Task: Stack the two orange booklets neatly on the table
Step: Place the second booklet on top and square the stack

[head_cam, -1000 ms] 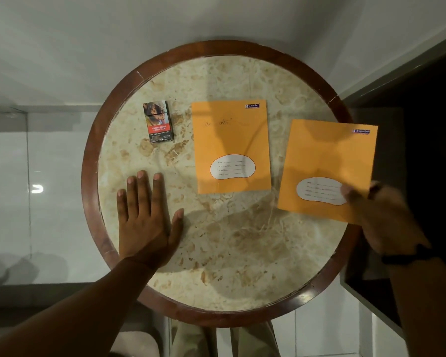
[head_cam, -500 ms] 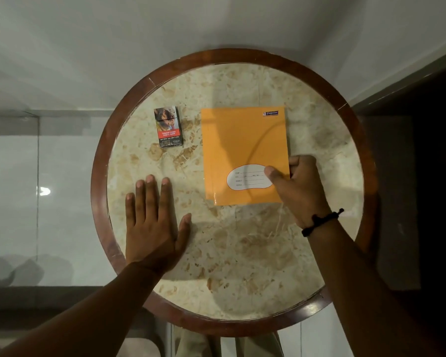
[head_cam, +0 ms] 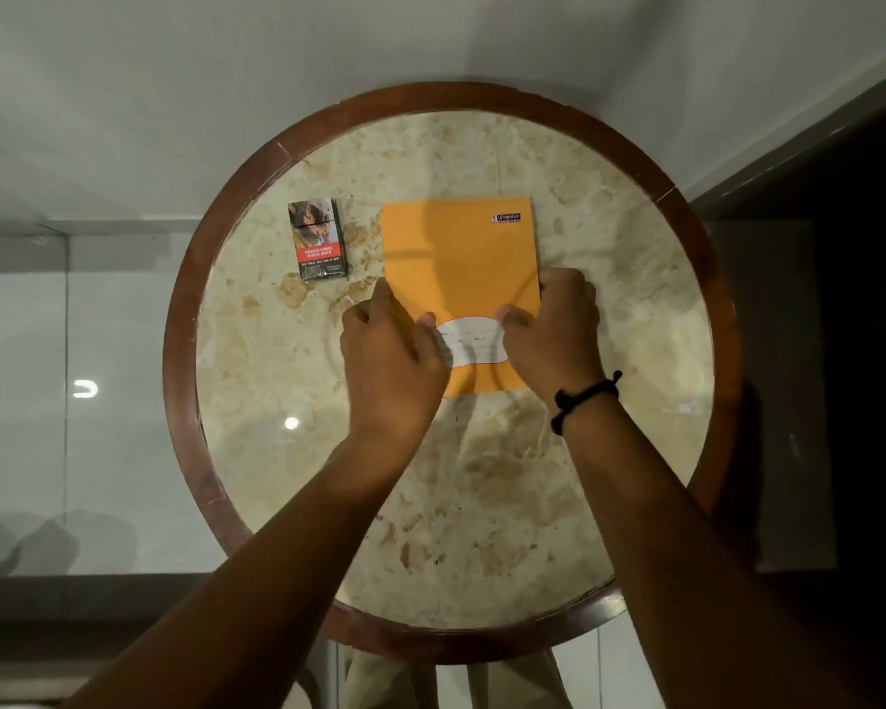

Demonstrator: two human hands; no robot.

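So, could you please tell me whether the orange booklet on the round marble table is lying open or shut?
Shut: the orange booklet lies flat, front cover up, its white label showing between both hands.

Round table (head_cam: 257, 401): marble-patterned top, dark wooden rim. Orange booklets (head_cam: 461, 263): one orange cover showing, lying flat at the table's middle-far part, small printed logo at its far right corner, white label near its near edge; a second booklet beneath cannot be told apart. Left hand (head_cam: 392, 350): on the stack's left edge, thumb over the cover. Right hand (head_cam: 551, 330): on the right edge, thumb on the cover; black wristband (head_cam: 584, 399) at the wrist. Cigarette pack (head_cam: 318, 239): left of the booklets, apart from them, flat.
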